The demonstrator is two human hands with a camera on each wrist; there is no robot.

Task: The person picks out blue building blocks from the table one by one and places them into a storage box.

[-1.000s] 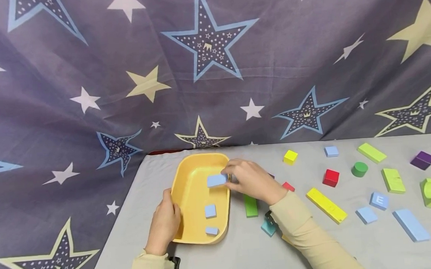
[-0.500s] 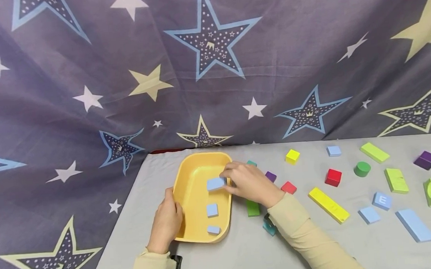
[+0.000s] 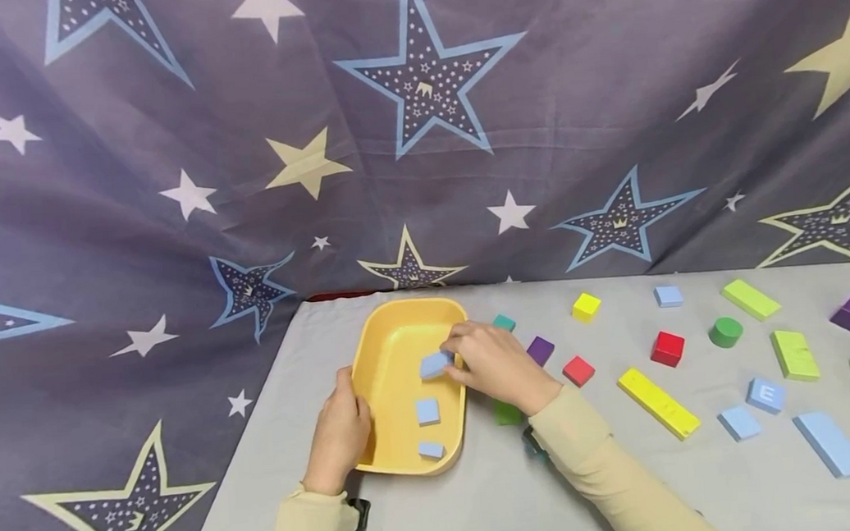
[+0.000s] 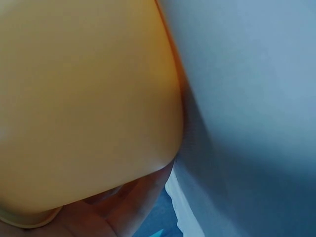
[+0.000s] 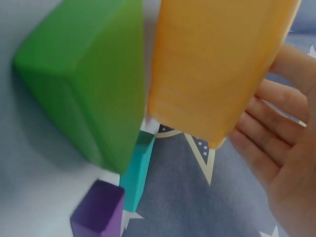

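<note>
A yellow plastic tray [image 3: 402, 462] stands at the left part of the table. My left hand [image 3: 340, 428] grips its left wall, thumb over the rim; the left wrist view shows fingers [image 4: 133, 207] against the tray's outside. Reaching over the right rim, my right hand [image 3: 497, 365] pinches a tilted light-blue rectangular block [image 3: 434, 365] by its right end, inside the tray. Two smaller blue blocks lie on the tray floor, a square one [image 3: 428, 412] and a lower one [image 3: 431, 449]. In the right wrist view the tray wall hides my fingertips.
Right of the tray lie a green block [image 5: 98, 84], a purple block [image 3: 539, 350], a teal block [image 3: 504, 322] and a red block [image 3: 578, 371]. Farther right are a long yellow block [image 3: 659, 403], a green cylinder [image 3: 726, 332] and several more blocks. A starry curtain [image 3: 534, 126] hangs behind.
The blue block in my right hand has lowered slightly and turned at an angle. My left hand keeps its hold on the tray. The whole head view has shifted a little.
</note>
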